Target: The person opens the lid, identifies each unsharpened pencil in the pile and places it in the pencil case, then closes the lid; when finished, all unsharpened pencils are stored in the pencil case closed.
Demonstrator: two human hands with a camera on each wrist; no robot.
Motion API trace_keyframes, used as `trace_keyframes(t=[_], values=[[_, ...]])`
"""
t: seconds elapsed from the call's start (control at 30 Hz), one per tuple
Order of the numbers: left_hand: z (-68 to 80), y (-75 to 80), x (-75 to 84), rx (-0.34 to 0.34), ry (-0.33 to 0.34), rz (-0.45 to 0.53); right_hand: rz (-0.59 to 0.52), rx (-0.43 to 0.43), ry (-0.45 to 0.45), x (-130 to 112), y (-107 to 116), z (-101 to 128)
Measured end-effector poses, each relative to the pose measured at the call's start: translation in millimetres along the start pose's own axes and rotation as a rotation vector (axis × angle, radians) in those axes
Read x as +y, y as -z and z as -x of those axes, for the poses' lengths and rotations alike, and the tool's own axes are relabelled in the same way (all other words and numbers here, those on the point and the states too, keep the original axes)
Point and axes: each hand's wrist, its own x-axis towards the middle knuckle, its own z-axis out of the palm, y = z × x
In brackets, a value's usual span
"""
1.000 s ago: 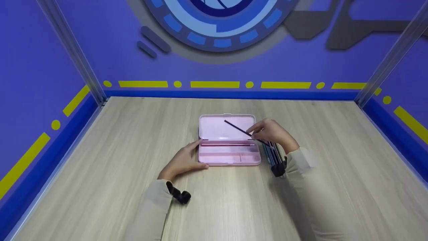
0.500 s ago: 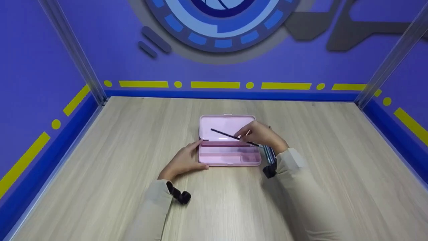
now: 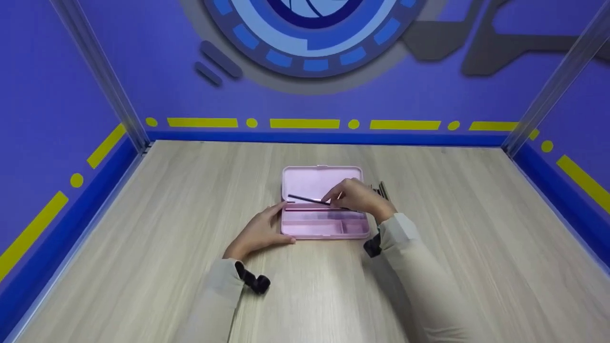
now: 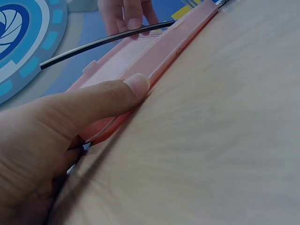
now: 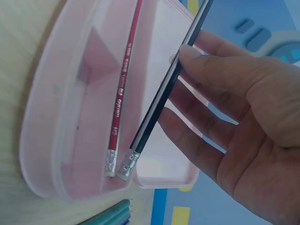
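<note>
A pink pencil case (image 3: 310, 178) lies on the table with its lid raised toward the back. My left hand (image 3: 259, 233) grips its left end, thumb (image 4: 133, 86) along the front edge and the other fingers farther back. Between thumb and fingertips, my right hand (image 3: 360, 196) pinches a black striped pencil (image 5: 164, 91) over the rear compartment, tilted slightly, with its metal-and-eraser end toward the right. A red pencil (image 5: 121, 89) lies lengthwise inside that rear compartment. The front of the case has a long section and a small square one at right.
Several more pencils (image 3: 382, 190) lie just right of the case, partly hidden behind my right hand and wrist. The wooden table (image 3: 190, 190) ends at a blue patterned wall (image 3: 295, 105) behind, with similar panels on both sides.
My right hand has carried the black pencil leftward and lower, from beside the case to above its rear compartment, and the pencil lies flatter. My left hand stays at the case.
</note>
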Motion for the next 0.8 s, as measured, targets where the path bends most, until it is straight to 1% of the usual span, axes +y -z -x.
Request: trace_keyframes(t=[0.23,0.43,0.8], values=[[2.1,0.4,0.7,0.008,-0.004,0.009,-0.001,0.029,-0.026,-0.1,-5.3,0.3],[2.8,-0.4,2.4,0.001,0.019,0.02,-0.002,0.036,-0.05,1.1,-5.5,3.5],[0.4,0.0,1.6,0.003,0.0,0.005,-0.009,0.033,-0.098,3.9,10.0,19.2]])
